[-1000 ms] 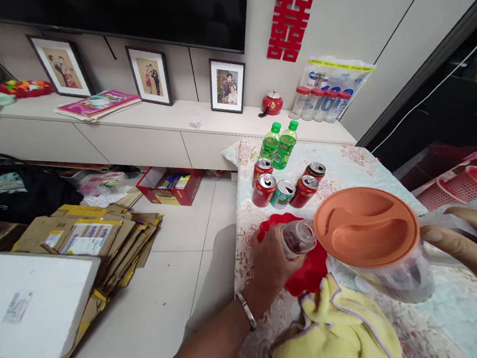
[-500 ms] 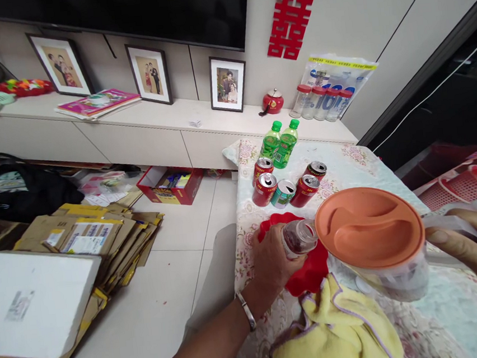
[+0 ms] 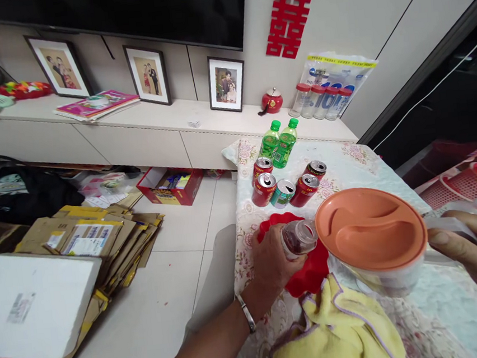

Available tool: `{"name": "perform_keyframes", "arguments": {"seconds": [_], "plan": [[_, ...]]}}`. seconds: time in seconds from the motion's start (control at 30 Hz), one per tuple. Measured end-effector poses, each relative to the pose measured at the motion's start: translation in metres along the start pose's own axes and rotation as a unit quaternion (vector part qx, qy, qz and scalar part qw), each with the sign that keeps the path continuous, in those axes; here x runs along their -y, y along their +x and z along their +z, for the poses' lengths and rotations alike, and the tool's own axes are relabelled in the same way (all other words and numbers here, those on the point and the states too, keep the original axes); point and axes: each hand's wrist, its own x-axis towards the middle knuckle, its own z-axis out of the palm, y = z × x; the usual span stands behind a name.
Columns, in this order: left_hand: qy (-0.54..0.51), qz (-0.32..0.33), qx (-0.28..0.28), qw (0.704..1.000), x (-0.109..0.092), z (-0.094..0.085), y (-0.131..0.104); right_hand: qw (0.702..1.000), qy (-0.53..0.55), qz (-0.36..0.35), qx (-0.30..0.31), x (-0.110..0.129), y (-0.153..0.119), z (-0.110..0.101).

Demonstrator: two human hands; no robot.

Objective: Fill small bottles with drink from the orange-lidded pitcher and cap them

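Note:
My left hand (image 3: 269, 257) is wrapped round a small clear bottle (image 3: 298, 238) with an uncapped mouth, over a red scalloped tray (image 3: 311, 276). Dark reddish contents show through its wall. My right hand (image 3: 475, 252) grips the handle of a clear plastic pitcher (image 3: 396, 283) with an orange lid (image 3: 372, 228). The pitcher leans towards the bottle, and its lid edge is close to the bottle's mouth; whether they touch I cannot tell. No flowing liquid is visible. A yellow cloth (image 3: 337, 327) lies crumpled in front of the tray.
Behind the tray stand red cans (image 3: 264, 190), a green can (image 3: 282, 194) and two green bottles (image 3: 285, 147). Red-lidded jars (image 3: 319, 102) line the cabinet top (image 3: 211, 122). Flattened cardboard (image 3: 87, 233) and a white foam box (image 3: 35, 305) are on the left floor. A pink basket (image 3: 462, 188) is at right.
The pitcher has tilted slightly, its base shifting a little up and left. My left hand and the bottle stay practically where they were.

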Motion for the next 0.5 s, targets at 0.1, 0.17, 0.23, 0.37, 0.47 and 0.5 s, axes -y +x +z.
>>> {"name": "perform_keyframes", "arguments": {"seconds": [0.1,0.17,0.23,0.37,0.47,0.5], "plan": [[0.001,-0.001,0.000,1.000,0.000,0.000,0.000,1.000,0.000,-0.028,0.015,-0.008,0.005,0.000],[-0.003,-0.001,-0.004,1.000,0.000,0.000,0.000,0.999,-0.009,-0.043,0.019,-0.013,0.008,0.000],[-0.010,-0.001,-0.010,1.000,-0.001,0.000,-0.001,0.999,-0.017,-0.040,0.019,-0.015,0.010,-0.001],[-0.009,0.000,0.000,1.000,0.001,0.001,-0.001,0.999,0.000,-0.030,0.022,-0.015,0.013,-0.001],[0.009,0.001,0.013,1.000,0.004,0.005,-0.001,0.999,0.029,-0.025,0.007,-0.014,0.014,0.003],[0.012,0.002,0.012,1.000,0.006,0.006,-0.001,0.999,0.035,-0.023,0.006,-0.015,0.015,0.004]]}}
